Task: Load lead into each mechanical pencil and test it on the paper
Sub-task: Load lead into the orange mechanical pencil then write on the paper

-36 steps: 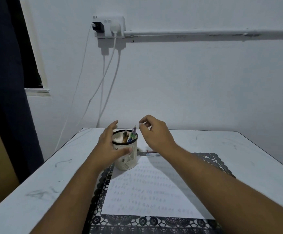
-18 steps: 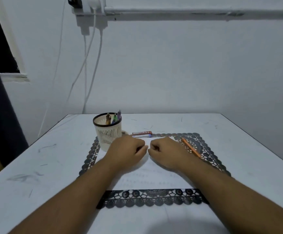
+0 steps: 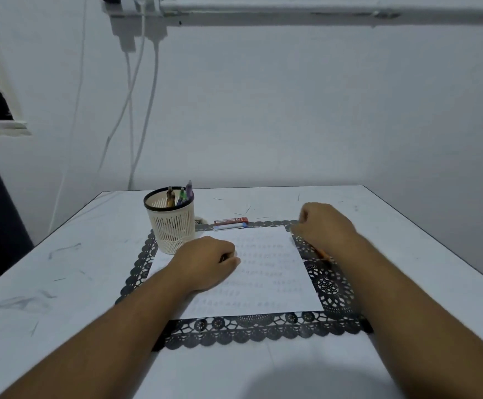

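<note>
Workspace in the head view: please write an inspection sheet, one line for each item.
Surface: white table with grey scuff marks; black lace mat on it.
Job's things: paper with faint writing on the mat; pencils in the cream holder; orange pencil partly under the right hand; lead cases beyond the paper.
Clutter: nothing seen.
Hands: left hand curled, on the paper; right hand curled over the orange pencil, grip hidden.
Cables: white cables hang down the wall.
Surroundings: white wall, dark window at the left.

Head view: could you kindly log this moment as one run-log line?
left hand: curled, on paper | right hand: curled over orange pencil | holder: upright, pencils inside
</note>
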A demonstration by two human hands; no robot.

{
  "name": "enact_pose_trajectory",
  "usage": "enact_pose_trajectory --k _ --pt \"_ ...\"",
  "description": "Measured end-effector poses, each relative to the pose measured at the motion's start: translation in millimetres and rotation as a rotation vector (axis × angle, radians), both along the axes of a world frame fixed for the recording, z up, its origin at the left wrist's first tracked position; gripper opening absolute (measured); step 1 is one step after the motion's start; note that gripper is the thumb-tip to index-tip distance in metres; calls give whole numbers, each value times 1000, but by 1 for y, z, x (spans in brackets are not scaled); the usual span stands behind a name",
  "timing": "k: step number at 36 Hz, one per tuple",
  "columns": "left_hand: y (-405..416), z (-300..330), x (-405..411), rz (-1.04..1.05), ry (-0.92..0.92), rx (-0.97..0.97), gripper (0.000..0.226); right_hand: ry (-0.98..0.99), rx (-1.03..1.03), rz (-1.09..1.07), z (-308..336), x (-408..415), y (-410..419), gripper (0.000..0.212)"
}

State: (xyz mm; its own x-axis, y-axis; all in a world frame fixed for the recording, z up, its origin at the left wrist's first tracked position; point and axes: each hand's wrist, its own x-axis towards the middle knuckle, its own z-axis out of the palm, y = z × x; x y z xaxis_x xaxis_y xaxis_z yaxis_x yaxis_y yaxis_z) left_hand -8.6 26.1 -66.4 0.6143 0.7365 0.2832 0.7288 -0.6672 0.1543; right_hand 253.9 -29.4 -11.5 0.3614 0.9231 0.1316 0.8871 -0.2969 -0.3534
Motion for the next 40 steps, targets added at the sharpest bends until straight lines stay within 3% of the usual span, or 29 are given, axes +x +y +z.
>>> enact_pose_trajectory --k 4,7,11,16,20,25,30,34,40 --pt "-2 2 0 -5 0 -32 39 -43 -237 -57 -7 26 1 29" --pt "-2 6 0 -15 0 -47 38 -33 -277 -30 -13 30 8 30" --pt "-3 6 0 -40 -23 -48 38 -6 -158 -15 -13 19 5 46" --pt "-3 15 -5 -109 -284 190 36 152 72 273 -2 -26 -6 18" --pt "-5 24 -7 -164 -474 288 31 167 100 488 -15 -66 -10 18" --pt "0 24 -11 -290 -365 167 11 80 55 579 -38 -91 -3 5" --pt "2 21 -13 -267 -272 -73 25 120 67 602 -44 -82 8 14" --pt "3 19 -16 -130 -153 -84 21 279 61 495 -40 -54 3 20" --pt "2 17 -13 -113 -49 -73 16 294 -77 447 -33 -29 5 8"
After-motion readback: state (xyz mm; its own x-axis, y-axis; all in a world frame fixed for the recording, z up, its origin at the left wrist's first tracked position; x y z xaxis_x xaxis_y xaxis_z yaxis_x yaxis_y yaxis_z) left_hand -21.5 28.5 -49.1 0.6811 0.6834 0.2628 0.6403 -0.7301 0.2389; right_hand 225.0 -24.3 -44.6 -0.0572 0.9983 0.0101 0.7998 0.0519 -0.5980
